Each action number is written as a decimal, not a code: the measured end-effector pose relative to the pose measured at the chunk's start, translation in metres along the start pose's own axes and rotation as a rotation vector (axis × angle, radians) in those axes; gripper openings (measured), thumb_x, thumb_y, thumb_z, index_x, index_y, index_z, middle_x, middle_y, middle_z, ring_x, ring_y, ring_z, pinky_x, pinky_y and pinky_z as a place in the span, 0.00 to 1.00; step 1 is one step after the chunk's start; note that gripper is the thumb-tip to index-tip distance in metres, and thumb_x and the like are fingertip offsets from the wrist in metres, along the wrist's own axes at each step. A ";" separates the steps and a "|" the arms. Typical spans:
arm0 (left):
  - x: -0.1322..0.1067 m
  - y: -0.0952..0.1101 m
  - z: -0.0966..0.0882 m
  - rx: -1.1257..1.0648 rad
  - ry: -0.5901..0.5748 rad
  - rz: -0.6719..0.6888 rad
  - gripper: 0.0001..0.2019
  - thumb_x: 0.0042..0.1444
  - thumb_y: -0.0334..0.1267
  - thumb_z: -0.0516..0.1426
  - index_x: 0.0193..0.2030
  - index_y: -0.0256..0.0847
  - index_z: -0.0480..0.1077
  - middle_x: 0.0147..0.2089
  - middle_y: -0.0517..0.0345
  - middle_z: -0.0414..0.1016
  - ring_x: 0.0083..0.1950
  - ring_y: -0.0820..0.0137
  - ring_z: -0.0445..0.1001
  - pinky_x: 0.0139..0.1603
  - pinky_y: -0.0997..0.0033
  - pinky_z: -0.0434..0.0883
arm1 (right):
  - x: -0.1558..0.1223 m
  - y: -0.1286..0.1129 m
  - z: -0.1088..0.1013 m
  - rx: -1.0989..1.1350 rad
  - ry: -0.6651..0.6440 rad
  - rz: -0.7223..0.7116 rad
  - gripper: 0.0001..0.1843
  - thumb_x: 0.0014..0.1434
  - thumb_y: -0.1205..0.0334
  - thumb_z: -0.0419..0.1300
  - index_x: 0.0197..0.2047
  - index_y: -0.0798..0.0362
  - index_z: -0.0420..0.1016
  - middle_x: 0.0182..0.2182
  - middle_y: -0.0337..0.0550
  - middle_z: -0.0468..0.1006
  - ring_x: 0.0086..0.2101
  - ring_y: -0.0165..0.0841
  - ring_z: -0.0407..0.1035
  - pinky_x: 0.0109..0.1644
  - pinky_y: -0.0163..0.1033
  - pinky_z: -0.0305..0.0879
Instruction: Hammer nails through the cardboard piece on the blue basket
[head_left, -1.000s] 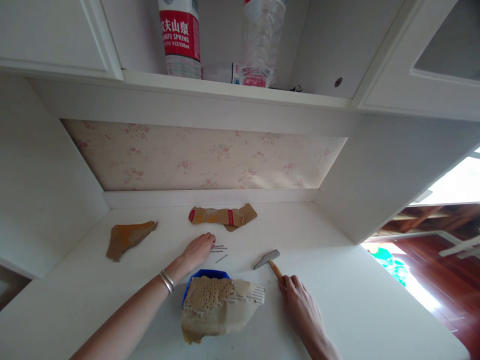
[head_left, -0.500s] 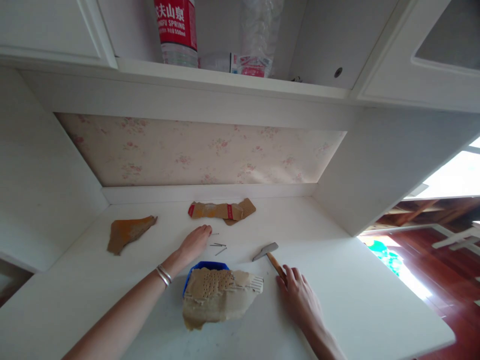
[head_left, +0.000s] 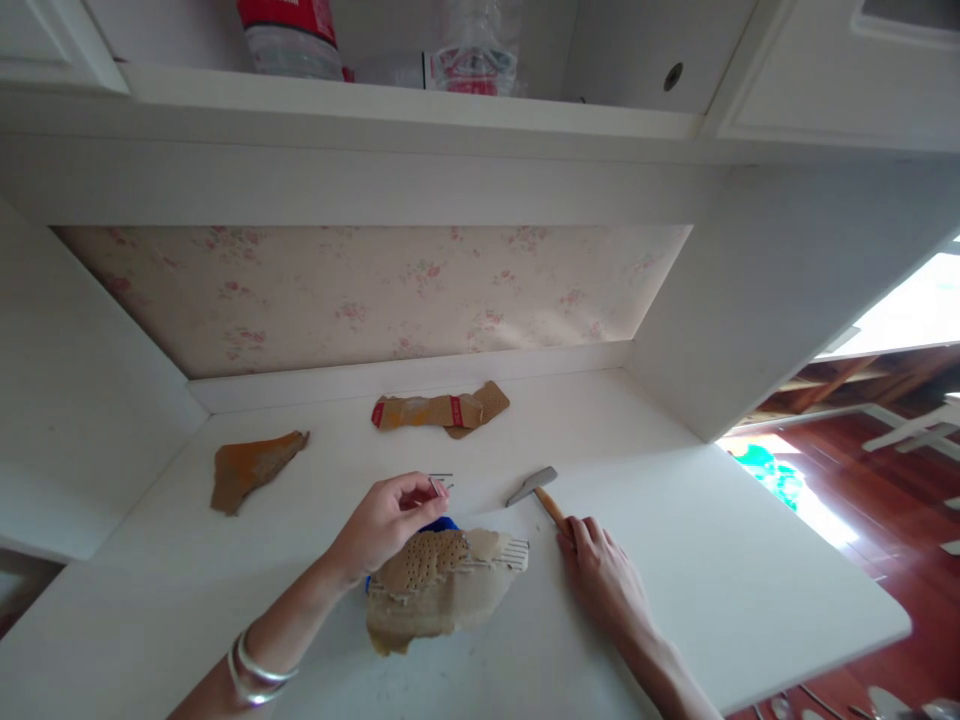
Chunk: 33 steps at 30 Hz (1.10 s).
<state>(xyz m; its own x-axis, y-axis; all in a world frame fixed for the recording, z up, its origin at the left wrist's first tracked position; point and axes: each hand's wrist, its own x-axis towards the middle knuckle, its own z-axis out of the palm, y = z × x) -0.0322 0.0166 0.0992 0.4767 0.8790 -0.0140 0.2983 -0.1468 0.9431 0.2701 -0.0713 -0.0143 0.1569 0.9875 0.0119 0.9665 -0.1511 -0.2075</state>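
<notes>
My left hand (head_left: 382,525) is pinched on a thin nail (head_left: 433,487), just above the back edge of a torn piece of cardboard (head_left: 442,605). Small holes dot that cardboard, and several nails lie along its right end. Beneath it, a blue tray (head_left: 445,524) shows partly; my hand covers some of it. Behind my fingertips a loose nail (head_left: 442,474) lies on the white desk. On the right, my right hand (head_left: 604,580) is closed around the wooden handle of a hammer (head_left: 551,505), whose metal head rests on the desk.
A torn cardboard scrap (head_left: 251,470) lies at the left, and a longer cardboard strip (head_left: 427,411) lies near the back panel. Overhead, a shelf (head_left: 420,108) holds plastic bottles (head_left: 292,45). Side panels bound the desk (head_left: 720,570), whose right front corner is rounded.
My left hand has come back from the loose nails toward the cardboard, now with a nail between its fingers. My right hand stays on the hammer. The view has tipped downward.
</notes>
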 end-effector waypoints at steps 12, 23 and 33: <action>0.002 -0.004 0.035 0.131 -0.014 -0.024 0.12 0.60 0.45 0.58 0.44 0.42 0.77 0.39 0.57 0.81 0.41 0.66 0.78 0.44 0.72 0.72 | -0.002 0.000 -0.002 0.024 0.029 -0.005 0.12 0.71 0.58 0.47 0.47 0.50 0.70 0.42 0.45 0.75 0.43 0.40 0.72 0.45 0.41 0.64; -0.009 -0.002 0.044 0.319 -0.008 0.112 0.11 0.64 0.44 0.56 0.39 0.46 0.79 0.38 0.60 0.81 0.39 0.69 0.77 0.43 0.75 0.70 | -0.002 0.002 0.002 0.029 0.044 -0.010 0.11 0.71 0.58 0.48 0.48 0.50 0.69 0.43 0.47 0.75 0.43 0.42 0.71 0.45 0.44 0.64; -0.013 -0.019 0.050 0.363 0.016 0.250 0.10 0.67 0.39 0.54 0.37 0.45 0.76 0.35 0.62 0.79 0.36 0.73 0.75 0.41 0.78 0.68 | -0.001 0.001 0.003 0.130 0.029 0.012 0.11 0.70 0.59 0.47 0.46 0.51 0.70 0.42 0.51 0.74 0.42 0.45 0.70 0.41 0.45 0.62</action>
<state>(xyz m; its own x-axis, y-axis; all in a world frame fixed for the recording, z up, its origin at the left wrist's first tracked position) -0.0030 -0.0148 0.0647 0.5590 0.8028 0.2076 0.4477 -0.5029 0.7393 0.2699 -0.0726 -0.0169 0.1765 0.9836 0.0366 0.9303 -0.1545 -0.3327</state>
